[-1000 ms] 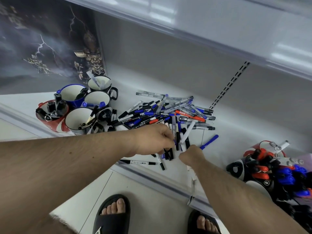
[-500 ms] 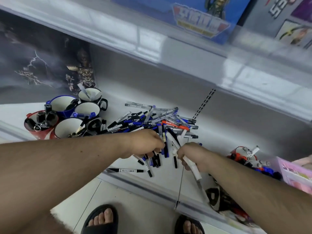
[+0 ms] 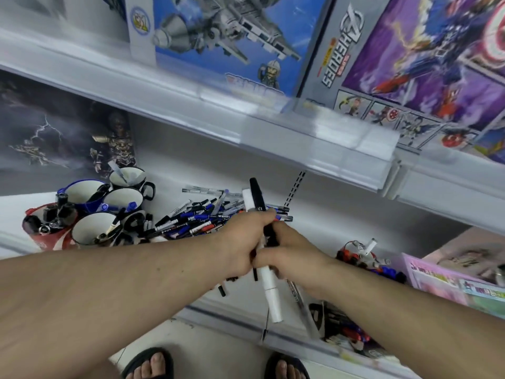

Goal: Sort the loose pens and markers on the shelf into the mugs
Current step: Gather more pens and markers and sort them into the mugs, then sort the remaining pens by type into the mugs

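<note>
Pen pile [image 3: 202, 220] lies between mugs [image 3: 123, 199] and hands-held markers [image 3: 257, 203]

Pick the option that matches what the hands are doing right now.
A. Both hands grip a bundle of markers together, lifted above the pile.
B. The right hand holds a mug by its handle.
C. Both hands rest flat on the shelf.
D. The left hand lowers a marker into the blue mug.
A: the left hand and right hand meet around a bundle of markers whose ends stick out above and below them, over the loose pile.
</note>
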Motion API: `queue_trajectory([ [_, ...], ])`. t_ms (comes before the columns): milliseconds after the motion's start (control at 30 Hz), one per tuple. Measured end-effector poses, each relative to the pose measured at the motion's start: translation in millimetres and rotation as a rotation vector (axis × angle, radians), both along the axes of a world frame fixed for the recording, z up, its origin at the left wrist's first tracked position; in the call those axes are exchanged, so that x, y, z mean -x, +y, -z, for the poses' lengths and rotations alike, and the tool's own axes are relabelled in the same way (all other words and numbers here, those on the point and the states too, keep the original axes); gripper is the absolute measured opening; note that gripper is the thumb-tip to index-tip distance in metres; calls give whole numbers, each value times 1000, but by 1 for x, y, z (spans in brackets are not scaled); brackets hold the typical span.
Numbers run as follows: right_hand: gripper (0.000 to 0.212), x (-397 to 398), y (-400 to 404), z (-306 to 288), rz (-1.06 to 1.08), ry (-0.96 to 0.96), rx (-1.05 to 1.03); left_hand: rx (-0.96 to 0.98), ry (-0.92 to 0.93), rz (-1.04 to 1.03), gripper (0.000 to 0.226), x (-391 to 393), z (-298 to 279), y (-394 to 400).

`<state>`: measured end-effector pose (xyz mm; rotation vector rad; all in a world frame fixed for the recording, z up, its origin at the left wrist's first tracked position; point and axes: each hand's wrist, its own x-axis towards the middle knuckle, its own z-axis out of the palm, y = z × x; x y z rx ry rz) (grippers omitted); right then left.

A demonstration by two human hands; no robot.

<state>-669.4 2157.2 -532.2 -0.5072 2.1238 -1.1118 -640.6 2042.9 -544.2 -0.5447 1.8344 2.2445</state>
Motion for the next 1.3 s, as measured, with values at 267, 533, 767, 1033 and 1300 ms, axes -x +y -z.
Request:
queue_trajectory([
  [267,17,38,43,-19,510,-351,416,-174,-46,11,11,1,3,-4],
  [533,48,47,40,-27,715,-542,725,-124,-14,336,26,-9,3,29],
  [767,52,47,36,-22,411,-510,569,-170,3,101,18,-8,-7,17],
  [1033,24,14,20,-11,-80,-169,-54,-212,-51,-236,15,-21,4,-4],
  [1300,15,12,-19,4,-35,33,20,-97,-27,-255,21,-17,-2,-49],
])
